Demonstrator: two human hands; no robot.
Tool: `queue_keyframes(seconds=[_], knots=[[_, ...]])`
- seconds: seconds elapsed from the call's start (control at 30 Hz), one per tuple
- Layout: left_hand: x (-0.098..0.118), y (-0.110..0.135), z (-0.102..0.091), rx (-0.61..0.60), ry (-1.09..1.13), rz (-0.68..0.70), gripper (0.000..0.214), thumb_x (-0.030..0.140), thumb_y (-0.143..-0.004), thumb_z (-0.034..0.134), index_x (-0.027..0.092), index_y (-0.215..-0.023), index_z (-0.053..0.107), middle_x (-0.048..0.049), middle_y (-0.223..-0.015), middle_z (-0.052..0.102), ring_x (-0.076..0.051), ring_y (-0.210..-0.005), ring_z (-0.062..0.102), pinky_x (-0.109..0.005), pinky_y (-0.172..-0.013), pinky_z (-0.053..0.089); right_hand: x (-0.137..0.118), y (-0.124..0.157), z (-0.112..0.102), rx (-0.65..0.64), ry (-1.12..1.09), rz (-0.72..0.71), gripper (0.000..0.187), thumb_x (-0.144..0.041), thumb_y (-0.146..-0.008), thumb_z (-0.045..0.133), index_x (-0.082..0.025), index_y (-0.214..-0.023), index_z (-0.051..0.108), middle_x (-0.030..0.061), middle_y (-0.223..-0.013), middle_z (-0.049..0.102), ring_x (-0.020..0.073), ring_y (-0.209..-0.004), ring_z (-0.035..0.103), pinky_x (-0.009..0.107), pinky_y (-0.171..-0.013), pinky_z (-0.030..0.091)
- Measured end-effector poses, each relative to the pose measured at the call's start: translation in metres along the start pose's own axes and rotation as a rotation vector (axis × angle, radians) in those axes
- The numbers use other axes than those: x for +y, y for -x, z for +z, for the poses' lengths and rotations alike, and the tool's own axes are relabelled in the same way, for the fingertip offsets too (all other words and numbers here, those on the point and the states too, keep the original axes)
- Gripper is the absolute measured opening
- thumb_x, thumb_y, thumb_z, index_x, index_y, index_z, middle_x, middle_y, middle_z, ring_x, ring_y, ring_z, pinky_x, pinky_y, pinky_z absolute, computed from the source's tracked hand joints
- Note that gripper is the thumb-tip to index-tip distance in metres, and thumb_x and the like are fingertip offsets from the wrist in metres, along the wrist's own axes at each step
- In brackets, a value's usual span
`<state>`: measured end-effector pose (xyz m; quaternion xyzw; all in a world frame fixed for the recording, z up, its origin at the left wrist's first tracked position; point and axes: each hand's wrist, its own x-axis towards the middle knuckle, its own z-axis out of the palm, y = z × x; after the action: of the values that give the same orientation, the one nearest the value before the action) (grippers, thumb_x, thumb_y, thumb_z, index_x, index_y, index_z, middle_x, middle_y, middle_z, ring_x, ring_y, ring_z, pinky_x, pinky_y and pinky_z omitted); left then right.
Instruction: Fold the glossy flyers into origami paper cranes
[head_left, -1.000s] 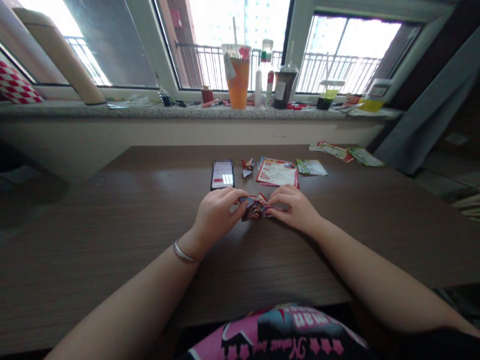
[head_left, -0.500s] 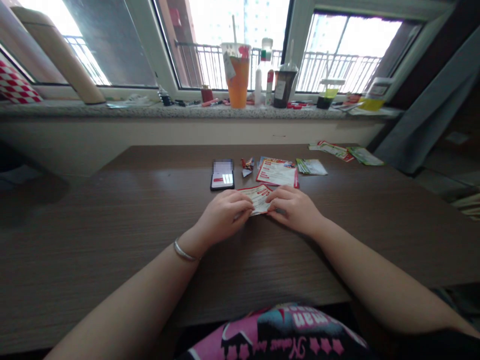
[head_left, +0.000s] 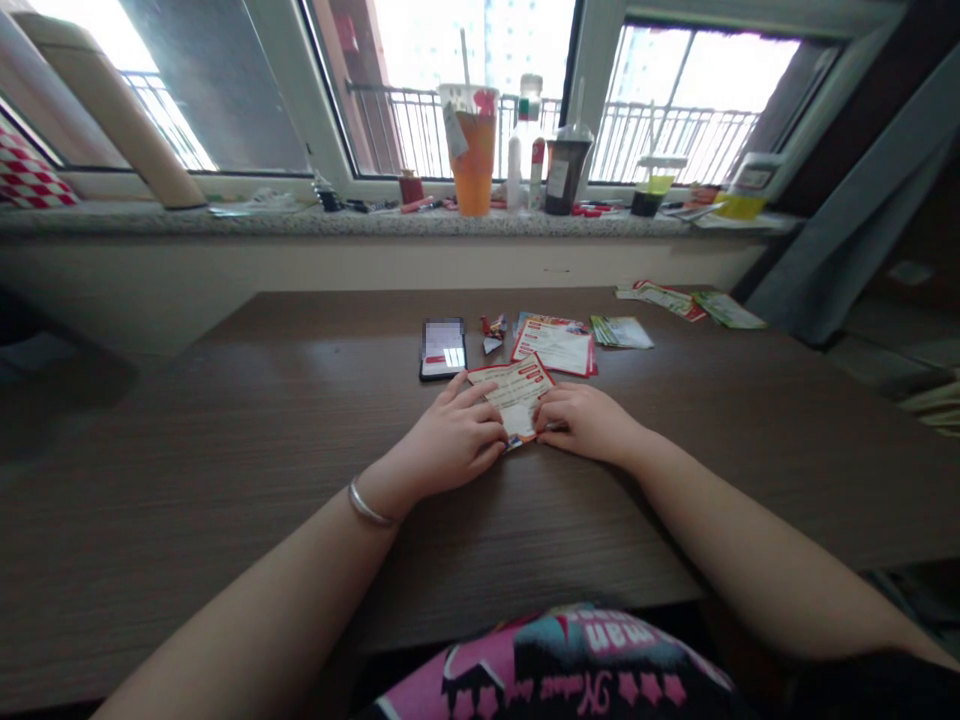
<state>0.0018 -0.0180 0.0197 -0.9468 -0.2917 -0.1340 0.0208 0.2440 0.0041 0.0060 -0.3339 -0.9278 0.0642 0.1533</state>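
Folded flyer [head_left: 516, 398] sits approx mid-table [head_left: 300, 420], betw my hands, just below the phone [head_left: 442, 350] & the flat red-and-white flyer [head_left: 553, 348]. My L hand [head_left: 454, 432] is on its lower-left side, fingers slightly spread & curved over the edge; my R hand [head_left: 585, 422] is on the lower-right side, fingers close together & lying fairly flat. Both look like they're pressing it down, but can't tell if the thumbs pinch underneath. Looks like thin coated paper, so v light & a bit springy, prob creases easily & could slip on the smooth table. Best hold is prob the side edges, w/ fingertips on the folds. It's mostly white w/ red borders, red tabs & small print, folded to a rough point facing me, w/ a bit of darker colour showing at the tip [head_left: 514, 443]. Nearby on the table: small folded scrap [head_left: 493, 335], green-&-white leaflets [head_left: 621, 333], more flyers [head_left: 661, 298] toward the far R edge. Silver bangle [head_left: 369, 505] on my L wrist. Orange cup [head_left: 472, 165] on the granite sill [head_left: 375, 222] beyond.
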Motion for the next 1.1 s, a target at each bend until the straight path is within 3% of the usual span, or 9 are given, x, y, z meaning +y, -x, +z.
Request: queue_keyframes(seconds=[0.2, 0.5, 0.67, 0.77, 1.1], knots=[[0.005, 0.001, -0.001, 0.02, -0.095, -0.042, 0.023, 0.03, -0.09, 0.051, 0.022, -0.095, 0.072, -0.0058, -0.1, 0.07, -0.027, -0.125, 0.047, -0.055, -0.116, 0.012, 0.002, -0.001, 0.001, 0.008, -0.058, 0.047, 0.005, -0.023, -0.082, 0.064, -0.022, -0.082, 0.07, 0.0043, -0.089, 0.071, 0.0195, -0.091, 0.063, 0.033, -0.083, 0.048], [0.004, 0.0, 0.001, -0.074, -0.001, 0.013, 0.022, 0.022, -0.09, 0.049, 0.022, -0.097, 0.07, -0.0038, -0.092, 0.066, -0.019, -0.096, 0.06, -0.052, -0.113, 0.022, 0.004, -0.001, 0.008, 0.072, -0.121, 0.134, 0.005, -0.021, -0.083, 0.063, -0.021, -0.085, 0.067, 0.0047, -0.09, 0.07, 0.0192, -0.089, 0.064, 0.033, -0.083, 0.048], [0.004, -0.003, 0.001, -0.108, 0.083, 0.039, 0.027, 0.015, -0.085, 0.05, 0.021, -0.105, 0.068, -0.0035, -0.112, 0.068, -0.022, -0.102, 0.06, -0.045, -0.103, 0.037, 0.008, -0.003, 0.014, 0.104, -0.179, 0.145, 0.005, -0.022, -0.084, 0.062, -0.02, -0.085, 0.067, 0.0053, -0.092, 0.07, 0.0195, -0.089, 0.063, 0.034, -0.083, 0.048], [0.003, -0.002, 0.003, -0.099, 0.116, 0.027, 0.029, 0.013, -0.083, 0.052, 0.021, -0.105, 0.068, -0.0038, -0.111, 0.069, -0.022, -0.103, 0.06, -0.039, -0.096, 0.044, 0.011, -0.005, 0.016, 0.147, -0.215, 0.136, 0.005, -0.021, -0.084, 0.062, -0.02, -0.085, 0.067, 0.0053, -0.092, 0.07, 0.0197, -0.09, 0.063, 0.035, -0.084, 0.048], [0.005, -0.001, 0.004, -0.078, 0.135, 0.036, 0.032, 0.012, -0.082, 0.051, 0.023, -0.107, 0.068, -0.0038, -0.11, 0.069, -0.022, -0.104, 0.06, -0.039, -0.096, 0.044, 0.019, -0.007, 0.022, 0.253, -0.282, 0.051, 0.002, -0.019, -0.083, 0.064, -0.021, -0.083, 0.065, 0.0041, -0.092, 0.07, 0.0192, -0.092, 0.063, 0.038, -0.089, 0.046]])
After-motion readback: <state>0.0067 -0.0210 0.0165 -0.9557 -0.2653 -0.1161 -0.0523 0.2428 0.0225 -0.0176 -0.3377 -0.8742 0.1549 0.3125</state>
